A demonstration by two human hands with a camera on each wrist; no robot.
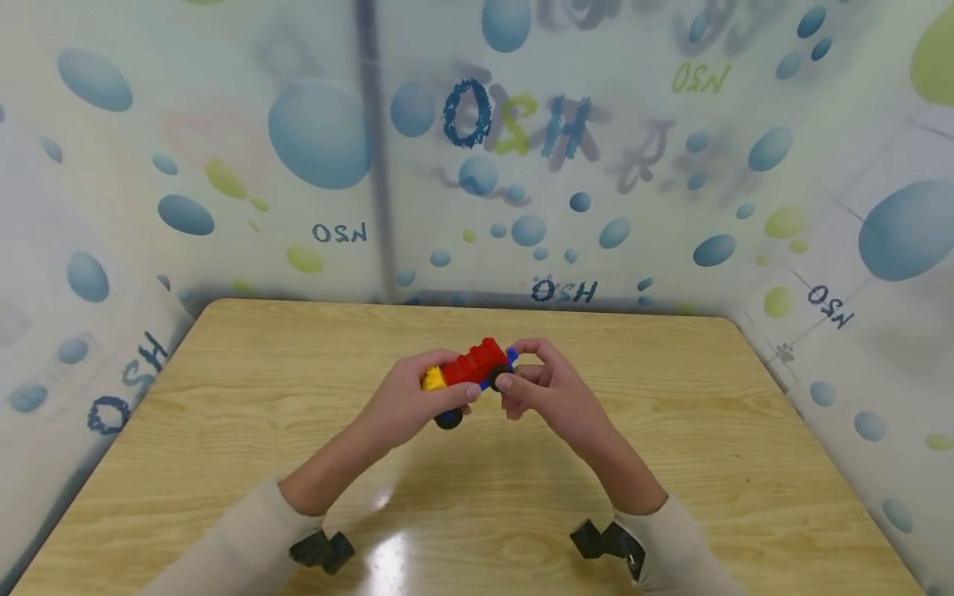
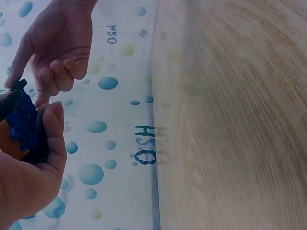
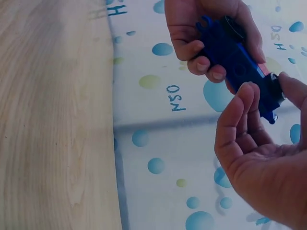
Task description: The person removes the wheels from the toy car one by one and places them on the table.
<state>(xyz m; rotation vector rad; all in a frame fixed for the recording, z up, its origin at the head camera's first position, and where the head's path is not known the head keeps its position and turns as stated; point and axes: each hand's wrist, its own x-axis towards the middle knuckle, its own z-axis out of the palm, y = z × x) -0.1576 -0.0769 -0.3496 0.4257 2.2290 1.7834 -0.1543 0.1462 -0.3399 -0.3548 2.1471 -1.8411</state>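
A toy block car (image 1: 475,364) is held up over the table, with red bricks and a yellow brick (image 1: 433,379) on top. Its blue base (image 3: 240,67) faces the right wrist camera, with black wheels at its sides. My left hand (image 1: 402,399) grips the car around its yellow end, thumb along the near side. At the other end, my right hand (image 1: 561,396) pinches the car by a black wheel (image 1: 499,378), its index finger touching the blue end piece (image 1: 512,356). Fingers hide part of the base and wheels.
Below the hands spreads a light wooden table (image 1: 261,397) with rounded far corners. White walls (image 1: 663,215) printed with blue and green dots and letters stand at the back and sides. Dark devices are strapped at both sleeves.
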